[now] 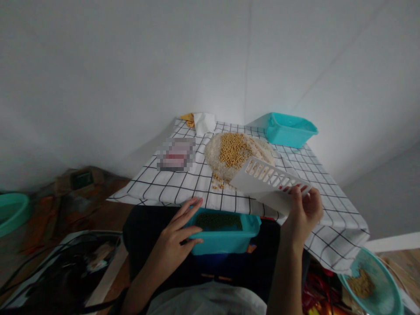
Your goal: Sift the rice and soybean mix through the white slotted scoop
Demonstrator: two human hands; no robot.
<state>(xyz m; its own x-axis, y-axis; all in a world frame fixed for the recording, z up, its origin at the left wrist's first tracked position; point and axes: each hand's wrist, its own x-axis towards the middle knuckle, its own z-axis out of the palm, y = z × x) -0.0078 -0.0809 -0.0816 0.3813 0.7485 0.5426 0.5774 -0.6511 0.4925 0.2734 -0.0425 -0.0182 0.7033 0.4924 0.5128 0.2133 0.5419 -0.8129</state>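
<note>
My right hand [303,210] is closed on the near edge of a white slotted plastic scoop [265,181], tilted up over the front of the table. Beyond the scoop lies a round heap of white rice [216,159] with yellow soybeans [233,148] on top, spread on the checked cloth [164,183]. My left hand [179,234] grips the left rim of a teal tub [226,238] filled with small green beans [219,221], held on my lap at the table's front edge; its thumb and fingers pinch the rim.
An empty teal tub [288,129] stands at the table's back right. A blurred pink packet [176,154] lies left of the heap, with white and yellow cloths [200,121] behind. A teal bowl with beans [374,284] sits low right, another teal basin [11,212] far left, cables [59,271] on the floor.
</note>
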